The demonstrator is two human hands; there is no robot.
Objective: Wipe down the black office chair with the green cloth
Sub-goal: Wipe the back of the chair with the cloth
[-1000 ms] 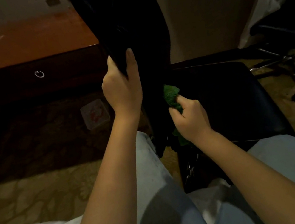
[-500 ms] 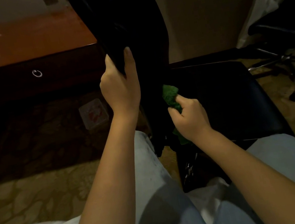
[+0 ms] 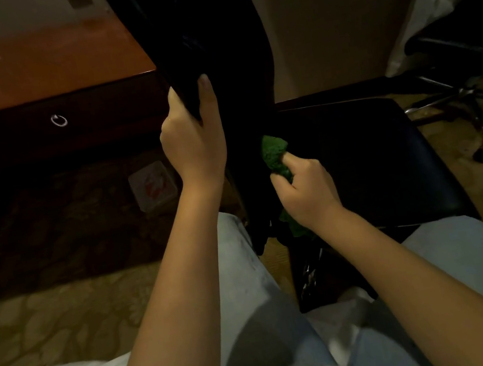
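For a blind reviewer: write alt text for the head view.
A person's left hand grips the edge of a black chair back while the right hand holds a bunched green cloth against its lower part, beside the seat. A wooden desk stands to the left above patterned carpet.

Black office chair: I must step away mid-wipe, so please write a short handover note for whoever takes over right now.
Hands: the left hand grips the side edge of the chair backrest, steadying it. The right hand holds the bunched green cloth against the lower backrest, close to the chair seat.
Done: the dim picture does not show which areas have already been wiped.
Left: probably the rest of the backrest and the seat. Work upward from the cloth's spot, then do the seat.
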